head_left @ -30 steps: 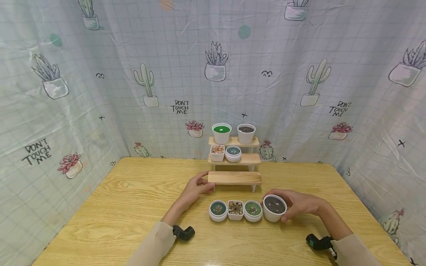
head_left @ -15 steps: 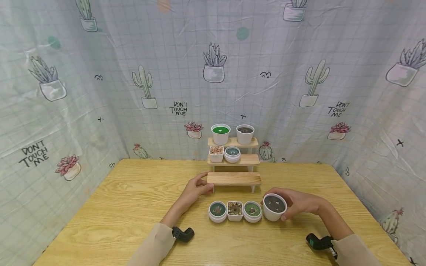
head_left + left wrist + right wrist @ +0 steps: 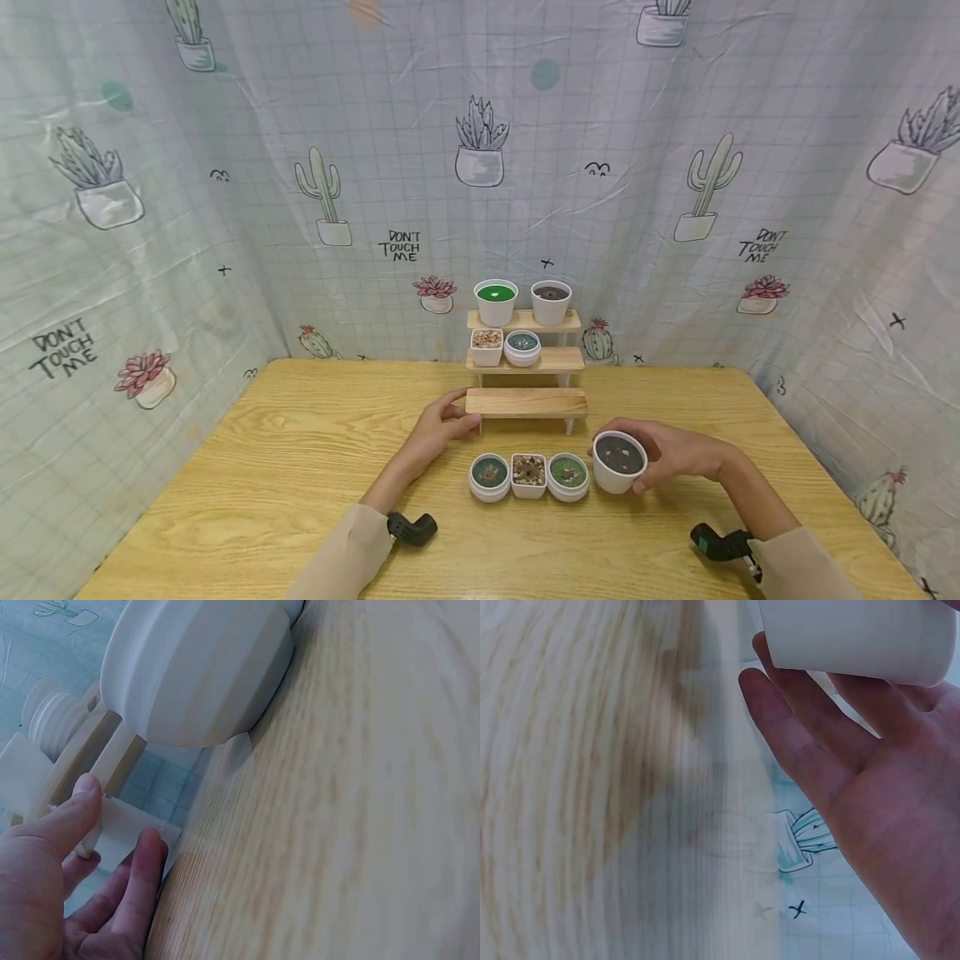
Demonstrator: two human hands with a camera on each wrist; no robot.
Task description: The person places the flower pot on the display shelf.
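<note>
My right hand holds a round white pot with a dark fill by its sides. In the right wrist view that pot is off the table, its bottom showing above my lower fingers. My left hand grips the left end of the lowest wooden step of a small tiered stand, thumb at the front edge. In the left wrist view the thumb lies on the plank, with fingers beside the white leg. Lined up left of the held pot are a dark green pot, a square pebble pot and a light green pot.
On the middle step stand a square pot and a round blue-green pot. The top step bears a bright green pot and a dark-filled pot. A cactus-print curtain hangs behind the wooden table.
My right hand has raised the dark-filled pot slightly. The left hand keeps its place at the lowest step, and the other pots stay where they were.
</note>
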